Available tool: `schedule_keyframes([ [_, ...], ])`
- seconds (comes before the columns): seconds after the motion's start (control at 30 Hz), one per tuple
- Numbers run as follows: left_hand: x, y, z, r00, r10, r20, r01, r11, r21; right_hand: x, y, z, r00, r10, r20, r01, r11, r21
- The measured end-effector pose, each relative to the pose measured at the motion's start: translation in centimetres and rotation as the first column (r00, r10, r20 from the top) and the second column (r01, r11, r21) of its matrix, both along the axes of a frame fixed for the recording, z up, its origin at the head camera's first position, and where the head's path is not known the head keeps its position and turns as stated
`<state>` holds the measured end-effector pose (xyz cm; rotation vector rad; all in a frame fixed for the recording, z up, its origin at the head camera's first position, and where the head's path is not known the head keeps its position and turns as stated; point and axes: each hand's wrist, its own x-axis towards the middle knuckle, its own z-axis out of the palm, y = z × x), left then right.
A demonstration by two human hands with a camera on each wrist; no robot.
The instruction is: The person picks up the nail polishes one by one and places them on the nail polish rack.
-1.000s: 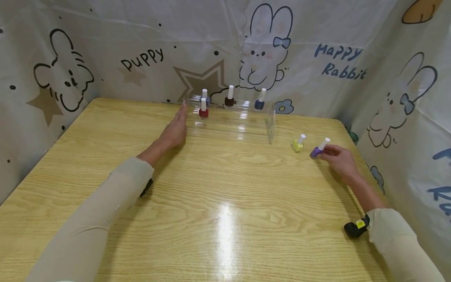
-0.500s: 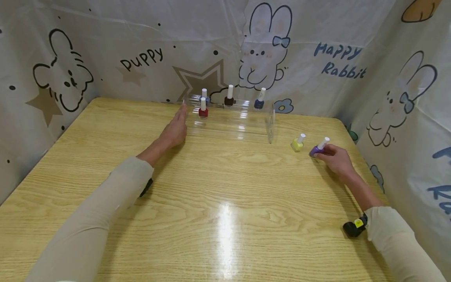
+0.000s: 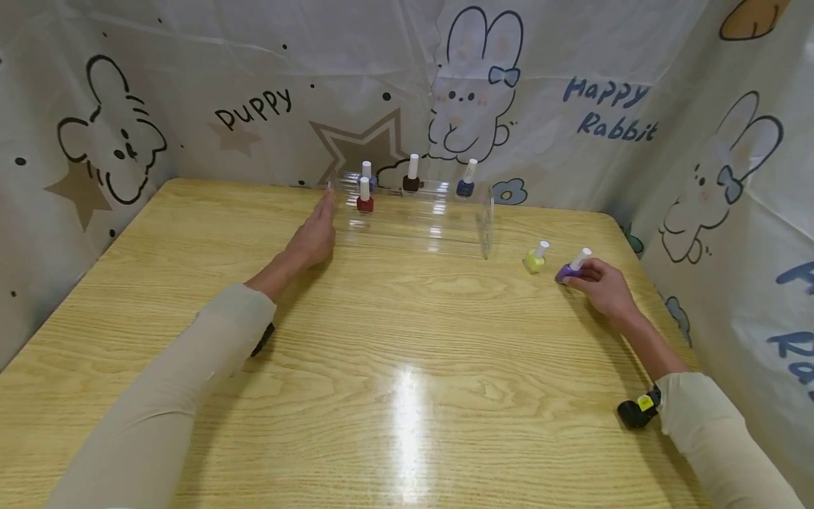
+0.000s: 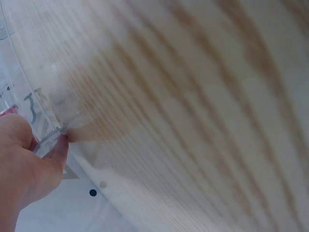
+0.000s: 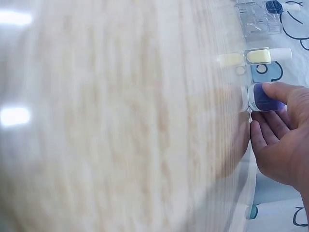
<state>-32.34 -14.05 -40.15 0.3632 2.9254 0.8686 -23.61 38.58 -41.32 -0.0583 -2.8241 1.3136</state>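
Gripping is done by both hands, at either side of the frame. Left of centre, the clear plastic stepped rack (image 3: 487, 230) is held by its left end panel between the thumb and fingers of the left hand (image 3: 311, 237); being presumably light, stiff and slick, it could be shifted by a slight nudge. At the right of the frame, just past the small yellow bottle with a white cap (image 3: 534, 261), the small purple glass-like bottle with a tall white cap (image 3: 564, 272) is pinched by its body in the right hand (image 3: 605, 286), its base at the pale wood-grain table (image 3: 407, 318). Little weight is to be expected; its walls are probably rigid, smooth and breakable if dropped. The surest hold should be offered by opposite sides of the body, rather than the narrow cap.
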Motion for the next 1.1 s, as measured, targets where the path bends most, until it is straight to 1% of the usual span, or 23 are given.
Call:
schedule_keyframes([
  [0.17, 0.1, 0.0, -0.1, 0.999, -0.017, -0.042, 0.016, 0.999, -0.040, 0.1, 0.1, -0.2, 0.999, 0.022, -0.046, -0.022, 1.000, -0.006],
  [0.3, 0.0, 0.1, -0.2, 0.999, -0.019, -0.046, 0.017, 0.999, -0.048, 0.2, 0.2, -0.3, 0.999, 0.007, -0.052, -0.006, 1.000, 0.013],
  [0.43, -0.1, 0.1, -0.1, 0.999, -0.014, -0.040, 0.012, 0.999, -0.038, 0.1, 0.3, 0.1, 0.998, 0.002, -0.066, -0.002, 1.000, 0.013],
  [0.53, 0.0, 0.1, 0.0, 1.000, -0.008, -0.030, 0.007, 0.999, -0.032, -0.1, 0.1, 1.0, 0.997, -0.001, -0.079, 0.001, 1.000, -0.007],
  [0.6, 0.1, 0.1, 0.1, 1.000, -0.005, -0.023, 0.004, 1.000, -0.026, -0.3, 0.0, 1.7, 0.995, -0.020, -0.093, 0.019, 1.000, -0.017],
  [0.73, 0.1, 0.2, 0.3, 1.000, -0.004, -0.021, 0.004, 1.000, -0.021, -0.8, -0.3, 3.6, 0.988, -0.068, -0.136, 0.062, 0.997, -0.046],
  [0.87, 0.1, 0.1, 0.3, 1.000, -0.005, -0.030, 0.004, 0.999, -0.035, -1.1, -1.1, 5.5, 0.983, -0.070, -0.173, 0.063, 0.997, -0.043],
  [0.97, 0.1, 0.1, 0.3, 1.000, -0.002, -0.025, 0.001, 0.999, -0.036, -1.2, -2.2, 6.6, 0.987, -0.054, -0.154, 0.051, 0.998, -0.025],
  [1.1, 0.1, 0.0, 0.2, 1.000, 0.000, -0.016, -0.001, 1.000, -0.025, -1.5, -3.6, 7.5, 0.993, -0.034, -0.117, 0.032, 0.999, -0.018],
])
